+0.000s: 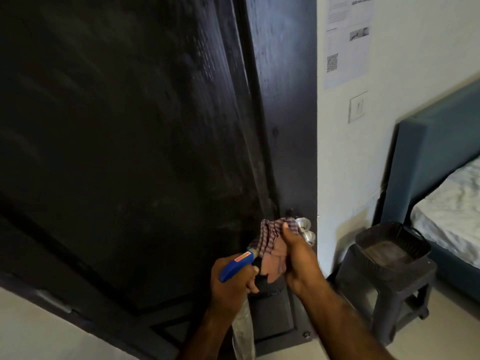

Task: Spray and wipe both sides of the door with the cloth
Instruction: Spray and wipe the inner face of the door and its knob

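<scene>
The dark wooden door (pixel 130 152) fills the left and middle of the view, its edge running down to a silver round knob (pixel 306 231). My left hand (pixel 231 279) is closed around a spray bottle with a blue head (pixel 235 265); the clear bottle body hangs below my fist. My right hand (pixel 301 258) grips a striped purple and pink cloth (pixel 270 240), bunched against the door edge right beside the knob. The bottle's nozzle sits just under the cloth.
A white wall (pixel 337 165) with taped papers (pixel 346 40) and a light switch (pixel 358 106) stands right of the door. A dark bin (pixel 394 245) rests on a black plastic stool (pixel 400 294). A bed with a teal headboard (pixel 431 162) is at far right.
</scene>
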`<action>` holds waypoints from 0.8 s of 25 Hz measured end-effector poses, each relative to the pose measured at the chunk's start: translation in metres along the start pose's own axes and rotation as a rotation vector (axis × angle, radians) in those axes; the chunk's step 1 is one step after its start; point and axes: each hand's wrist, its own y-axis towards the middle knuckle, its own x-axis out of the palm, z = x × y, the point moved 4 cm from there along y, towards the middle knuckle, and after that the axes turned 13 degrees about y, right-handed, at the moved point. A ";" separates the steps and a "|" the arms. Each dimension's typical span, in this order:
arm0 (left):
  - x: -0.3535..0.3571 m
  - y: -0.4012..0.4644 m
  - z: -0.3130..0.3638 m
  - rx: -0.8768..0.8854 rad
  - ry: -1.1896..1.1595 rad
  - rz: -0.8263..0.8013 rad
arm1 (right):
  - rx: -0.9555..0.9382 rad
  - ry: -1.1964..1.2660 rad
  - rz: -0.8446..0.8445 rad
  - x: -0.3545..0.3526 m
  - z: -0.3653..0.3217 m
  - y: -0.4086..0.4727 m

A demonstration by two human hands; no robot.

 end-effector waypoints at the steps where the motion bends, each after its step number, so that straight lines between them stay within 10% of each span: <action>1: -0.001 0.002 -0.005 0.002 0.014 -0.005 | 0.117 0.151 0.002 0.003 0.005 -0.004; 7: -0.004 0.027 -0.030 -0.051 0.067 -0.068 | 0.036 -0.015 0.000 0.024 0.004 -0.026; 13: -0.050 0.060 -0.027 -0.055 -0.204 -0.094 | -1.362 -1.110 -0.192 0.127 -0.055 -0.012; 20: -0.087 0.081 -0.041 -0.031 -0.186 -0.135 | -1.196 -1.646 -0.268 -0.003 0.069 0.043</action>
